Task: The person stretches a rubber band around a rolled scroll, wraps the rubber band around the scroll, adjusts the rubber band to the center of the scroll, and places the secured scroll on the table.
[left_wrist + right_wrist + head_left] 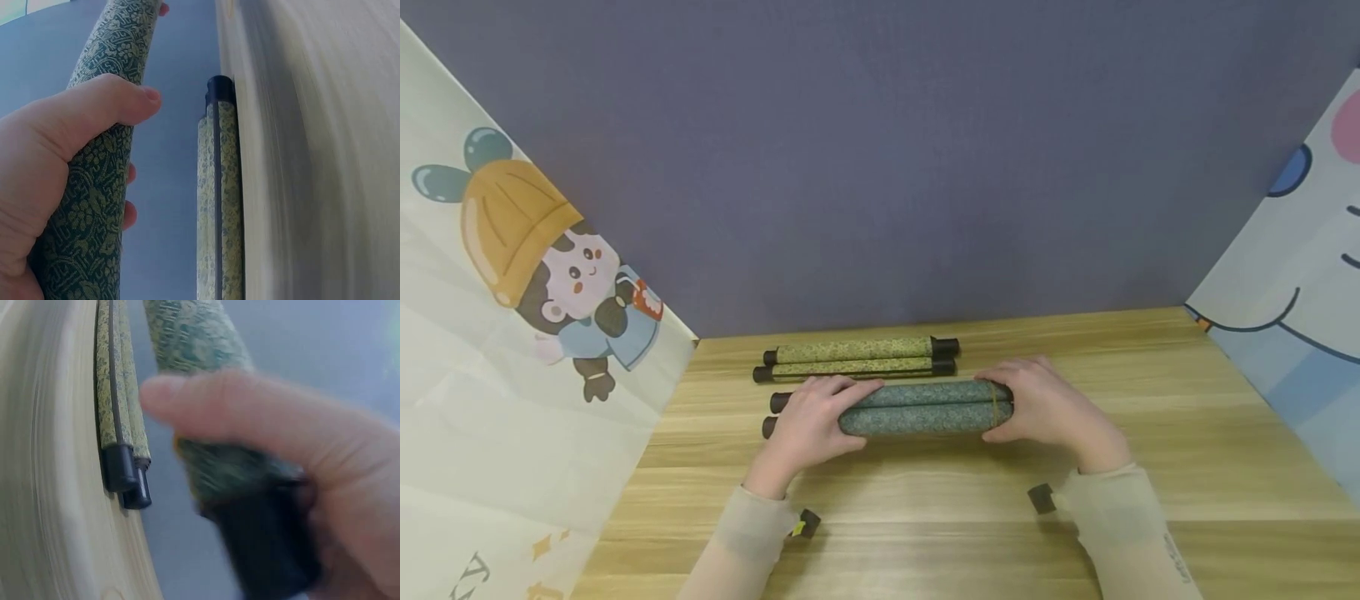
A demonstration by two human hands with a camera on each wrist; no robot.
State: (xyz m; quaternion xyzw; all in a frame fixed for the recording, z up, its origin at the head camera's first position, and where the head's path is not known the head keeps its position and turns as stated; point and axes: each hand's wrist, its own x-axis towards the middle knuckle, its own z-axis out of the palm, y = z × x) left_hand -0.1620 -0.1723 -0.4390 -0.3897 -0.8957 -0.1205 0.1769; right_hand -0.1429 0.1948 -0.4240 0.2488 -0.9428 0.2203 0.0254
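A pair of green patterned scrolls (921, 419) with dark end knobs lies side by side in both hands, raised off the table in the wrist views. My left hand (811, 423) grips them near their left end, thumb (119, 100) across the front and fingertips showing behind. Around the right end my right hand (1048, 410) holds them, its thumb (206, 403) over the cloth beside a black knob (265, 540). A thin yellowish band (996, 403) loops round the scrolls by the right hand. Behind them, two yellow patterned scrolls (853, 351) with dark knobs lie on the table.
The wood-grain table (925, 533) meets a blue-grey panel (880, 167) at the back. White sheets with cartoon prints stand at the left (445, 333) and right (1300, 267). Small dark devices sit at the left wrist (808, 523) and right wrist (1041, 498).
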